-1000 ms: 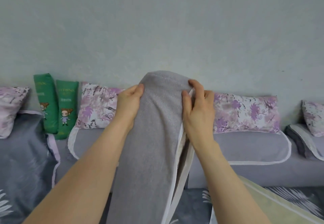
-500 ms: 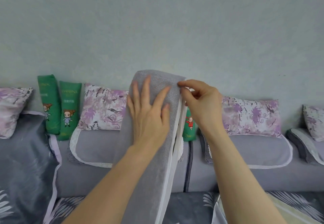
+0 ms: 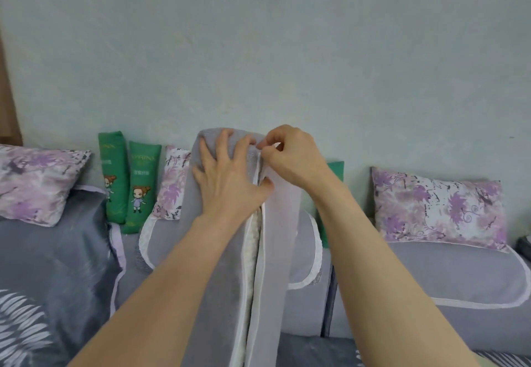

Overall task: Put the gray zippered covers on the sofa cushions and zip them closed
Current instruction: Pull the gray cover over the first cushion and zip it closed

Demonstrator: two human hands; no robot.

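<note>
A long sofa cushion in a gray zippered cover [image 3: 218,266] stands on end in front of me, its top near the wall. The zipper seam [image 3: 254,251] runs down its middle and gapes open, showing cream foam inside. My left hand [image 3: 230,182] lies flat against the gray cover just left of the seam, fingers spread and thumb at the seam. My right hand [image 3: 290,157] pinches something small at the top of the seam, apparently the zipper pull; the pull itself is hidden by the fingers.
Behind the cushion runs a gray sofa [image 3: 431,295] with white-trimmed back pads. Floral purple pillows [image 3: 439,211] lean on the wall, with green cartoon-printed packs [image 3: 126,182] at the left. A dark gray leaf-patterned cover [image 3: 48,274] drapes the left seat.
My left hand slid right to the seam and stays flat. My right hand closed its pinch at the top of the seam. The view shifted left, showing more sofa on the right.
</note>
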